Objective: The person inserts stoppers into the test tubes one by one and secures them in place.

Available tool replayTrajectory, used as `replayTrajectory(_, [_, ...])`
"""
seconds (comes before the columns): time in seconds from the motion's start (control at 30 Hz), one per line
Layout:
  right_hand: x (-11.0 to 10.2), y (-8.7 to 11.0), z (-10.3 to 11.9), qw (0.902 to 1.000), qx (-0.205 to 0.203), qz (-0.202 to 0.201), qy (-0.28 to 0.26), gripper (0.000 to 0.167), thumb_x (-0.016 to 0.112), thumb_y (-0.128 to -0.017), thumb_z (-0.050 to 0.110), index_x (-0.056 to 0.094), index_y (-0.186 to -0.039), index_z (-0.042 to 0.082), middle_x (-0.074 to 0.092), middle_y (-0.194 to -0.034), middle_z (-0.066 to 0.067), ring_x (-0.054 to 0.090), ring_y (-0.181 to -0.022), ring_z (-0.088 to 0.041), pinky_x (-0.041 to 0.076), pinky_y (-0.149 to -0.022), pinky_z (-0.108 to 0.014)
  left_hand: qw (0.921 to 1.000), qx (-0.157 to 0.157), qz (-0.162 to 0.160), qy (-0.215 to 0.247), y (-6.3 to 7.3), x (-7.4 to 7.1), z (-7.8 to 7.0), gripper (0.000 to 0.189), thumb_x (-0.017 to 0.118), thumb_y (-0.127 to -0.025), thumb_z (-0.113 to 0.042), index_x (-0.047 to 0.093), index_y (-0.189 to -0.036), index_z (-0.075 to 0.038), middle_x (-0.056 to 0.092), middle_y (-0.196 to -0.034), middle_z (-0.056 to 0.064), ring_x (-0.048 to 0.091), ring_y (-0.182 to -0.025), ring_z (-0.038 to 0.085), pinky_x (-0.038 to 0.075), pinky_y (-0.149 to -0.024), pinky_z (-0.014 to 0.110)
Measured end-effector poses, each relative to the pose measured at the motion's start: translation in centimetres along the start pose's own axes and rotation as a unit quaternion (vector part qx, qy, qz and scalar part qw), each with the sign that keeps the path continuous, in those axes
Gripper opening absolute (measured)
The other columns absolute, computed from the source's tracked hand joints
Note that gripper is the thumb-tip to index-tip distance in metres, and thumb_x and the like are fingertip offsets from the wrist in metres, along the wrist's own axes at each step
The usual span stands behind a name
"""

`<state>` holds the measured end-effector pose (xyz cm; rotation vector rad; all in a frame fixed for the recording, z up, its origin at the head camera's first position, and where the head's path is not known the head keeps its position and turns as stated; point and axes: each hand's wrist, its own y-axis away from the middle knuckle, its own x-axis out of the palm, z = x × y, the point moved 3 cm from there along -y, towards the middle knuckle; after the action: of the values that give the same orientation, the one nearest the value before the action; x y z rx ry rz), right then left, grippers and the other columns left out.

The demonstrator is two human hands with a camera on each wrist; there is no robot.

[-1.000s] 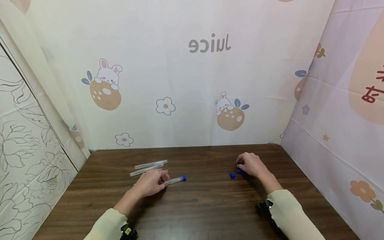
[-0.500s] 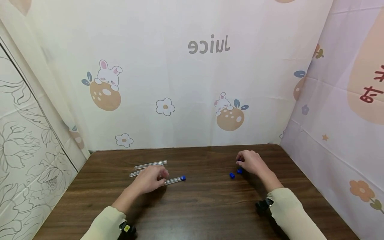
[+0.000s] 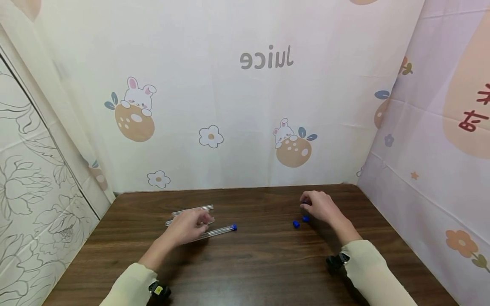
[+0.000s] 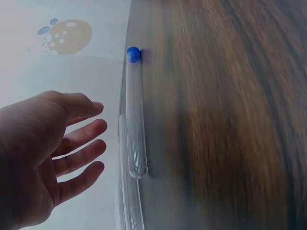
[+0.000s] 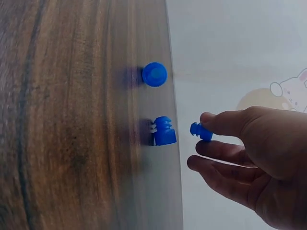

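Note:
A clear test tube (image 4: 135,105) with a blue stopper (image 4: 133,54) in its end lies on the table. Over the tubes, my left hand (image 3: 186,227) hovers with relaxed, slightly bent fingers; nothing is in its grasp. Several unstoppered test tubes (image 3: 206,207) lie under and behind this hand, partly hidden by it. On the right, my right hand (image 3: 320,207) pinches a ribbed blue stopper (image 5: 201,131) between thumb and index finger, above the table. Two more stoppers rest below it, one lying on its side (image 5: 165,133) and one with its round end showing (image 5: 154,74).
The dark wood-grain table (image 3: 264,259) runs back to a printed cloth (image 3: 245,97). A second cloth (image 3: 425,161) hangs along the right side. Each wrist wears a small black camera.
My left hand has let go of the stoppered tube and lifted up, slightly leftward. The right hand has raised its stopper a little off the table.

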<state>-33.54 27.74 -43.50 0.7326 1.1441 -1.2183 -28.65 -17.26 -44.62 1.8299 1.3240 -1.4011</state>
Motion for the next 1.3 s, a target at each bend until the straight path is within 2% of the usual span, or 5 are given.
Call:
replayTrajectory(0.33, [-0.4, 0.0, -0.2, 0.9951, -0.027, -0.021, -0.093, 0.013, 0.078, -0.105, 0.011, 0.083, -0.113, 0.002, 0.084, -0.102, -0.012, 0.075, -0.089, -0.021, 0.063, -0.077, -0.042, 0.9996, -0.022, -0.015, -0.009, 0.7, -0.7, 1.4, 0.011, 0.084, -0.097, -0.015, 0.083, -0.108, -0.02, 0.082, -0.101, -0.008, 0.072, -0.088, 0.011, 0.057, -0.076, 0.038])
replayTrajectory(0.6, [-1.0, -0.1, 0.5, 0.9932, -0.025, -0.029, -0.11, 0.014, 0.078, -0.105, 0.013, 0.083, -0.114, 0.003, 0.084, -0.105, -0.013, 0.073, -0.092, -0.021, 0.061, -0.08, -0.041, 0.9992, -0.035, -0.017, -0.006, 0.9, -1.0, 1.9, 0.012, 0.085, -0.096, -0.016, 0.083, -0.107, -0.021, 0.083, -0.104, -0.008, 0.069, -0.085, 0.008, 0.057, -0.073, 0.038])
replayTrajectory(0.93, [-0.9, -0.1, 0.9, 0.9867, -0.035, -0.046, -0.152, 0.013, 0.079, -0.105, 0.014, 0.084, -0.115, 0.008, 0.085, -0.107, -0.009, 0.072, -0.092, -0.016, 0.057, -0.078, -0.027, 0.9992, -0.036, -0.016, -0.004, 1.1, -1.3, 2.4, 0.011, 0.084, -0.096, -0.013, 0.083, -0.105, -0.02, 0.082, -0.105, -0.005, 0.071, -0.089, 0.011, 0.06, -0.079, 0.04])
replayTrajectory(1.17, [-1.1, 0.1, 1.7, 0.9762, -0.035, -0.053, -0.207, 0.016, 0.077, -0.107, 0.015, 0.083, -0.118, 0.005, 0.085, -0.111, -0.014, 0.073, -0.09, -0.011, 0.059, -0.076, -0.023, 0.9989, -0.044, -0.014, 0.002, 1.4, -1.4, 2.6, 0.012, 0.083, -0.097, -0.013, 0.082, -0.105, -0.021, 0.083, -0.105, -0.005, 0.072, -0.09, 0.012, 0.061, -0.08, 0.042])
replayTrajectory(1.3, [-1.3, 0.5, 2.3, 0.9664, -0.031, -0.049, -0.25, 0.018, 0.077, -0.107, 0.013, 0.082, -0.12, 0.001, 0.084, -0.111, -0.018, 0.071, -0.083, -0.006, 0.063, -0.073, -0.027, 0.999, -0.042, -0.016, -0.001, 1.5, -1.5, 2.7, 0.011, 0.084, -0.097, -0.015, 0.082, -0.105, -0.021, 0.083, -0.105, -0.005, 0.073, -0.088, 0.011, 0.061, -0.078, 0.041])
